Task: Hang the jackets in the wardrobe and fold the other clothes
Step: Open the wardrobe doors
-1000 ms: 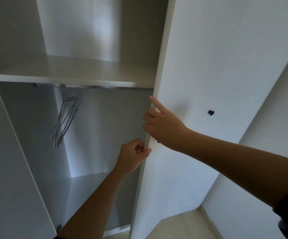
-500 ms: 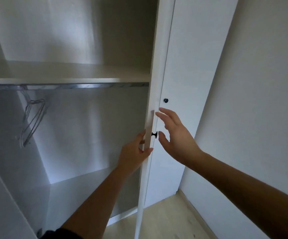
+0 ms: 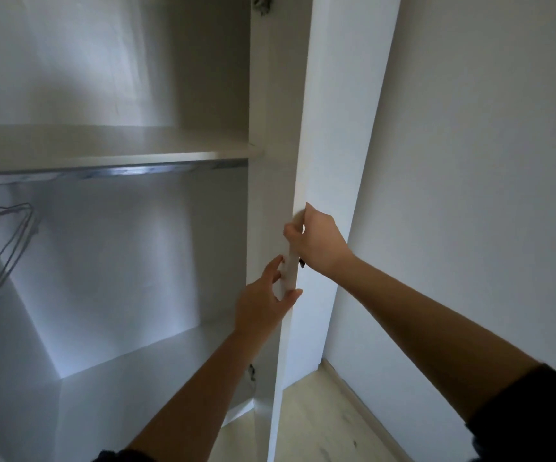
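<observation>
A white wardrobe stands open in front of me, and its right door is swung out almost edge-on to me. My right hand grips the door's free edge from the outside, fingers curled round it. Just below, my left hand holds the same edge from the inside, thumb on the front. A metal rail runs under the shelf. Several thin wire hangers hang from the rail at the far left. No jackets or other clothes are in view.
A plain white wall stands right beside the open door. A strip of light wood floor shows at the bottom between door and wall. A hinge sits at the top of the wardrobe's side panel.
The right door has swung further open, from facing me to almost edge-on. My right hand moved from the door's face to gripping its edge. The view has shifted right.
</observation>
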A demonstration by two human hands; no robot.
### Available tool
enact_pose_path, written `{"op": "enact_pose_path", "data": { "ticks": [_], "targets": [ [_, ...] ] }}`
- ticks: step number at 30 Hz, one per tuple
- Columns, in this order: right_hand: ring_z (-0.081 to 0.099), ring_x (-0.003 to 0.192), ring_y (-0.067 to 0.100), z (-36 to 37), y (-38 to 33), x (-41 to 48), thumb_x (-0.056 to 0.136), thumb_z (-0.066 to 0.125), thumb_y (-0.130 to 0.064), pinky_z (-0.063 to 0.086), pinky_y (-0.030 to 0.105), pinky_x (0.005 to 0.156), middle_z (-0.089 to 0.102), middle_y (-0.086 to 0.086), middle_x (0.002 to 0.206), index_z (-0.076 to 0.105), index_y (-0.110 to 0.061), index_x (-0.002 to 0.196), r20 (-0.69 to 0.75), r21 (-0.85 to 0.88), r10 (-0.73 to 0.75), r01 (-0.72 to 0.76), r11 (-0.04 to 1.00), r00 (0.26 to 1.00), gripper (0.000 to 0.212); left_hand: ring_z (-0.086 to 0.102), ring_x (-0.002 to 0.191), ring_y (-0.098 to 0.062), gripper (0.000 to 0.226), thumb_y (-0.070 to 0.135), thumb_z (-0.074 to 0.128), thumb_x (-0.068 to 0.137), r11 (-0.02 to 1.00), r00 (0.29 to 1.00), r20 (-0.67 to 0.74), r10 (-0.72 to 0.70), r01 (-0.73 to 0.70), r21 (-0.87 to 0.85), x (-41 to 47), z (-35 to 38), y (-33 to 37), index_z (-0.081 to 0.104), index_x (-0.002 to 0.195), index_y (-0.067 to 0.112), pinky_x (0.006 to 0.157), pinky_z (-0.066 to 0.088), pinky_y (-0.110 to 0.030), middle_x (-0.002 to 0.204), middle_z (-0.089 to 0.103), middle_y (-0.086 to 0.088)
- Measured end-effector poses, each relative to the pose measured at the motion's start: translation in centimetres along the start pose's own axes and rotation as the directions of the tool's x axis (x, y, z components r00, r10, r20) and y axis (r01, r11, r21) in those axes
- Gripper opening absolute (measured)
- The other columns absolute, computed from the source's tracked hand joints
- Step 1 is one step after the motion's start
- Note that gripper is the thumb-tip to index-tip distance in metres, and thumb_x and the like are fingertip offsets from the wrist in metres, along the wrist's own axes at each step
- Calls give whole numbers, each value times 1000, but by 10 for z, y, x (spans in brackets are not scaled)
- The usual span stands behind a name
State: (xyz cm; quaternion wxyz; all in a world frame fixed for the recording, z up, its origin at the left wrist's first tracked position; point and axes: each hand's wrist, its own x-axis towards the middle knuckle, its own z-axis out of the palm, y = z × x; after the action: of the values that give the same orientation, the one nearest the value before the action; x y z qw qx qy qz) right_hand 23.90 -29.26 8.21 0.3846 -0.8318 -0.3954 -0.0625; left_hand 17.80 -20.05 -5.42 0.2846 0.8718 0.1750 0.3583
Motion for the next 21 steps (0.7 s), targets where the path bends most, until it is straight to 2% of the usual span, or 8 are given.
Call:
{"op": "enact_pose_path", "data": {
  "ticks": [3, 5, 6, 8, 11, 13, 15, 21],
  "targets": [
    [55, 54, 14, -12, 16, 1, 92, 52, -19, 39, 16, 47, 63, 8, 74, 44, -17, 72, -7, 4, 24, -24, 1000, 1000, 22, 66, 96, -9, 79, 58, 66, 78, 997, 995, 95, 17, -10, -73, 8, 8, 5, 31, 145, 34, 79, 51, -25, 129, 58, 17],
    [56, 56, 14, -24, 28, 2, 90, 53, -17, 40, 14, 47, 59, 1, 70, 44, -17, 70, -13, 39, 62, -62, 997, 998, 22, 57, 112, -5, 83, 60, 67, 76, 993, 989, 137, 47, -31, -116, 13, 18, 12, 28, 145, 35, 84, 48, -24, 133, 50, 22],
    [59, 58, 18, -32, 34, 2, 90, 53, -15, 44, 17, 51, 58, -1, 68, 45, -16, 70, -7, 63, 79, -79, 995, 997, 21, 54, 115, -5, 84, 59, 68, 75, 990, 987, 145, 75, -56, -127, 17, 25, 17, 27, 144, 34, 85, 47, -24, 133, 48, 24],
    [64, 70, 27, -47, 47, 6, 89, 53, -12, 54, 34, 66, 59, 2, 70, 49, -10, 70, 19, 94, 111, -112, 989, 994, 19, 53, 114, -7, 88, 56, 71, 72, 985, 979, 165, 121, -97, -142, 27, 40, 27, 23, 141, 30, 82, 49, -24, 132, 45, 20],
    [65, 81, 32, -67, 70, 14, 90, 53, -13, 54, 48, 79, 65, 14, 82, 56, 6, 86, 58, 103, 148, -153, 983, 987, 19, 48, 126, -16, 106, 51, 77, 69, 980, 964, 230, 133, -93, -174, 45, 63, 43, 13, 147, 18, 87, 53, -38, 148, 34, 2],
    [66, 85, 34, -78, 87, 19, 91, 53, -15, 54, 52, 81, 67, 20, 93, 55, 9, 98, 77, 116, 184, -192, 975, 980, 25, 32, 140, -23, 122, 51, 79, 68, 985, 953, 278, 121, -82, -149, 54, 78, 52, -1, 152, 12, 99, 46, -43, 159, 11, -8],
    [66, 91, 38, -89, 103, 25, 92, 53, -15, 53, 54, 84, 66, 24, 101, 54, 11, 106, 86, 133, 215, -225, 965, 973, 30, 14, 147, -25, 130, 54, 78, 67, 991, 945, 308, 109, -79, -109, 62, 92, 59, -10, 151, 10, 108, 38, -43, 160, -7, -12],
    [66, 97, 35, -113, 138, 44, 94, 56, -10, 55, 49, 87, 66, 24, 106, 57, 8, 103, 71, 227, 300, -309, 924, 951, 20, 15, 146, -29, 117, 49, 76, 74, 984, 941, 289, 174, -152, -97, 89, 122, 55, -6, 152, 20, 105, 42, -42, 160, -12, -10]
  ]
}}
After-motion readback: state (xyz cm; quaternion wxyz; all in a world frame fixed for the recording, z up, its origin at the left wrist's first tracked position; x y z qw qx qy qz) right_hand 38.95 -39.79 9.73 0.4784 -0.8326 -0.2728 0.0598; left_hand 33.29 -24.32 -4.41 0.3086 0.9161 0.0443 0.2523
